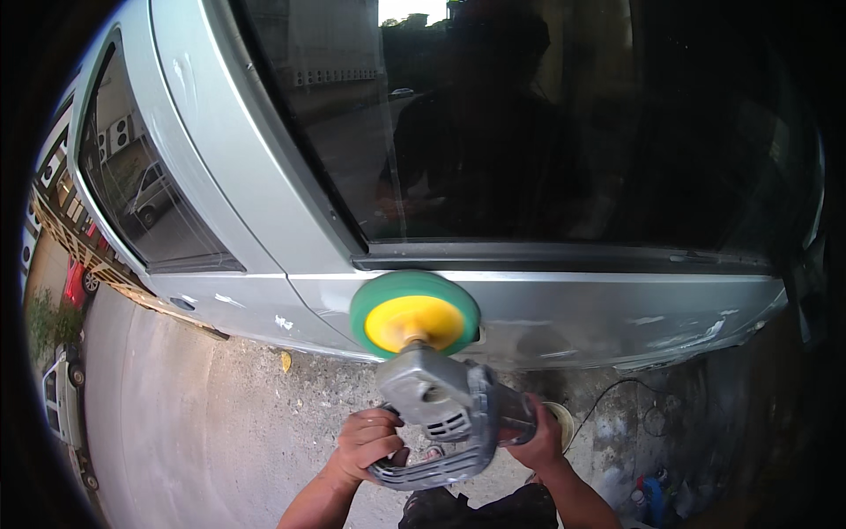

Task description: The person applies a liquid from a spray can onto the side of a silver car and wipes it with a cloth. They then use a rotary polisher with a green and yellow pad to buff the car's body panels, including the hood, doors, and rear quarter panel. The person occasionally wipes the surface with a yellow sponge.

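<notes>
Solid grip on the polisher (425, 388), lower centre of frame: left hand (368, 441) round loop handle (445, 474), right hand (541, 436) round the rear body (513, 413). Run that green-and-yellow pad (414, 317) flat, easy near window trim (546, 261).

Pale concrete ground (176, 414) spreads out at left in daylight, turning darker and stained toward the right. Along the far left edge stand a red car (76, 280), green plants (56, 326) and a whitish car (62, 401), near a brown lattice (70, 236).
</notes>
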`<state>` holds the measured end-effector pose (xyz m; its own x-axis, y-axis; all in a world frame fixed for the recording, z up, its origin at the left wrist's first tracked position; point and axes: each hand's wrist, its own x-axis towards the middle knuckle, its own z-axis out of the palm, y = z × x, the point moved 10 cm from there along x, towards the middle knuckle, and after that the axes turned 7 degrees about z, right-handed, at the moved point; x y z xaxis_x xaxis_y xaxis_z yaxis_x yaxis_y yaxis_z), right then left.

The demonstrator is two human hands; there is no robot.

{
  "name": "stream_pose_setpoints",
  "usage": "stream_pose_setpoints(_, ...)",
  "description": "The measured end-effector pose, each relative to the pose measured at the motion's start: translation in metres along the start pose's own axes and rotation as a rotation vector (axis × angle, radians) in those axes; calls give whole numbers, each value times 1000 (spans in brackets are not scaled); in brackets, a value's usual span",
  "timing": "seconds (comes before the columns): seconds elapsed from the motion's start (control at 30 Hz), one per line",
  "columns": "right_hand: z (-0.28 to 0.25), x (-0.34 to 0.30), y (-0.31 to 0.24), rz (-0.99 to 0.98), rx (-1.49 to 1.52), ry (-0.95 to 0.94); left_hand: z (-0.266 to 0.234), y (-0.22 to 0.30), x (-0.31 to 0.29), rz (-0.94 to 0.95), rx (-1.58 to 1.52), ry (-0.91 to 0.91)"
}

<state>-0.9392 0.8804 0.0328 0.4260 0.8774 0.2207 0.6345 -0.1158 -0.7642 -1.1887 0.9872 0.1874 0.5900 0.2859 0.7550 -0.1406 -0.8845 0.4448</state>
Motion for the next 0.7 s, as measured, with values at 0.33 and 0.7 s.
stream_pose_setpoints(0.33,-91,94,-217,-697,-353,-43,-30,61,-17,-270,166,118)
stream_pose_setpoints(0.7,-109,148,-162,-639,-679,257,-62,65,-173,-865,572,-107)
